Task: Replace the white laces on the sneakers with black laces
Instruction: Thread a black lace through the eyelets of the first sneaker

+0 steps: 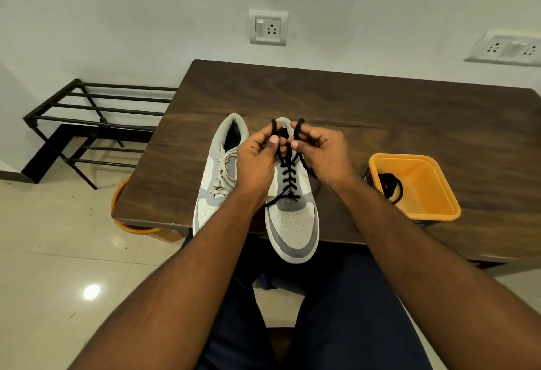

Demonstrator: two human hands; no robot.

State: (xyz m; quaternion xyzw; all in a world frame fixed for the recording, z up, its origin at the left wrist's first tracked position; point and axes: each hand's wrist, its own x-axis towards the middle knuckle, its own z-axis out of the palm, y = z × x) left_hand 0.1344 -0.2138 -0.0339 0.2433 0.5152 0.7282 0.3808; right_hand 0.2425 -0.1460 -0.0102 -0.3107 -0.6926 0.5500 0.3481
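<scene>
Pinching black lace loops, both hands' fingers meet above sneaker.

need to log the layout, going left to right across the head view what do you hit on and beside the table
black metal rack → sneaker with white laces → left hand → sneaker with black laces → right hand → orange tub

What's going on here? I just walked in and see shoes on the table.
A person is relacing sneakers. Both hands, left hand and right hand, pinch loops of the black lace on the right sneaker. The left sneaker still has its white lace. Another black lace lies in the orange tub.
</scene>
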